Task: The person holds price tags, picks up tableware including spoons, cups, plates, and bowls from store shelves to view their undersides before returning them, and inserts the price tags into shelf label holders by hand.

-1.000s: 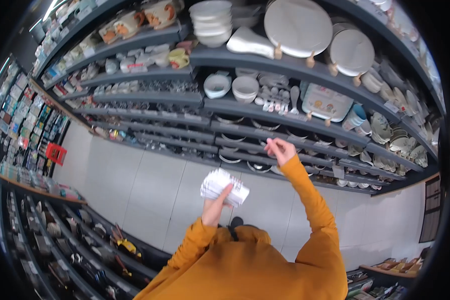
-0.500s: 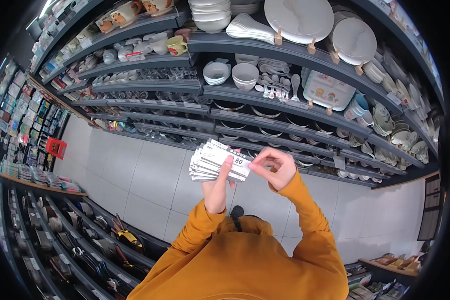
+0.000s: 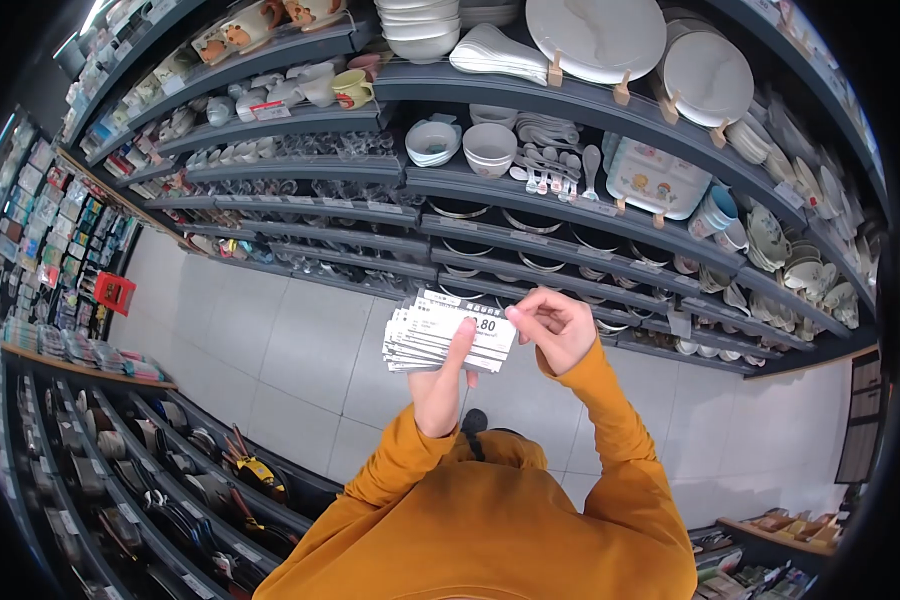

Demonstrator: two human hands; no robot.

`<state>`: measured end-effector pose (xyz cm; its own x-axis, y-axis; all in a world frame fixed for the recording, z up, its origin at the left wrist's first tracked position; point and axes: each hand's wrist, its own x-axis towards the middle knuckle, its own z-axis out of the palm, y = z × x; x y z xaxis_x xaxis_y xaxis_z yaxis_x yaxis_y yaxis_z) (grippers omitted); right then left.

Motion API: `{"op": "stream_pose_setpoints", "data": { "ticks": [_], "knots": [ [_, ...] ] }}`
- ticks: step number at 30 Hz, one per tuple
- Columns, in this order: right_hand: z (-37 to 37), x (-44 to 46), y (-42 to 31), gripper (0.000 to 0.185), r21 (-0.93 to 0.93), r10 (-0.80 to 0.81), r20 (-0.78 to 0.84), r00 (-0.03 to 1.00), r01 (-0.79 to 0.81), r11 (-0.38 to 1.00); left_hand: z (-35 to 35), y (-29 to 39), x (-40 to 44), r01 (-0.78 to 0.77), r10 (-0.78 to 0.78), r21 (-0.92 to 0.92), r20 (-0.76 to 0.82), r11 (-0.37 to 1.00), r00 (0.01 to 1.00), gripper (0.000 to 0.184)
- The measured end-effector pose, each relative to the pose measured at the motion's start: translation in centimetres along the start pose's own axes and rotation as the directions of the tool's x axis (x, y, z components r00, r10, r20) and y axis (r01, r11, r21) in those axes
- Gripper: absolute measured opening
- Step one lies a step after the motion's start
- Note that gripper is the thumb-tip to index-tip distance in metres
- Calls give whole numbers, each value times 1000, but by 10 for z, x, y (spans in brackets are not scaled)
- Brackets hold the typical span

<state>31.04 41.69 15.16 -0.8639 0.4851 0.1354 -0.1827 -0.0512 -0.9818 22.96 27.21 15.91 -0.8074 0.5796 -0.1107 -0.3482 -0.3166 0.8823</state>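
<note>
A fanned stack of white printed labels (image 3: 435, 333) is in my left hand (image 3: 438, 388), with the thumb pressed across the top one. Large digits ending in ".80" show on that top label. My right hand (image 3: 558, 327) pinches the right edge of the top label between thumb and index finger, its other fingers curled. Both hands are in front of my body, above the tiled floor.
Ahead, long dark shelves (image 3: 530, 225) hold bowls (image 3: 490, 148), plates (image 3: 708, 82), spoons, cups and a patterned tray (image 3: 658, 180). Pans and utensils fill shelves at the lower left (image 3: 150, 480). A red basket (image 3: 115, 292) stands at the far left.
My right hand has come in from the shelf side to the labels and closed on the top one's edge. The label stack has risen and turned flatter to view.
</note>
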Motion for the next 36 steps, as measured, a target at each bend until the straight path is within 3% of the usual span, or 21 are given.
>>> {"op": "stream_pose_setpoints", "data": {
  "ticks": [4,10,13,21,28,36],
  "knots": [
    [-6,-3,0,10,-7,3,-27,1000,-3,1000,16,5,-5,56,-60,-59,-71,997,996,14],
    [-6,-7,-2,8,-299,-286,-141,948,235,925,9,-11,-2,11,-11,29,-2,1000,1000,16],
    [-7,-11,-4,11,-297,-289,-115,951,244,923,12,-12,-3,30,-30,49,-9,998,1000,15],
    [-11,-12,26,13,-236,-120,-59,991,103,966,-6,-25,-4,91,-92,123,-4,988,996,12],
    [8,-5,63,16,-257,20,142,990,17,966,-67,-36,-17,289,-288,-74,27,954,957,24],
    [82,18,72,17,-285,89,323,942,7,958,-129,-16,-35,227,-234,-67,-144,972,961,25]
  ]
}}
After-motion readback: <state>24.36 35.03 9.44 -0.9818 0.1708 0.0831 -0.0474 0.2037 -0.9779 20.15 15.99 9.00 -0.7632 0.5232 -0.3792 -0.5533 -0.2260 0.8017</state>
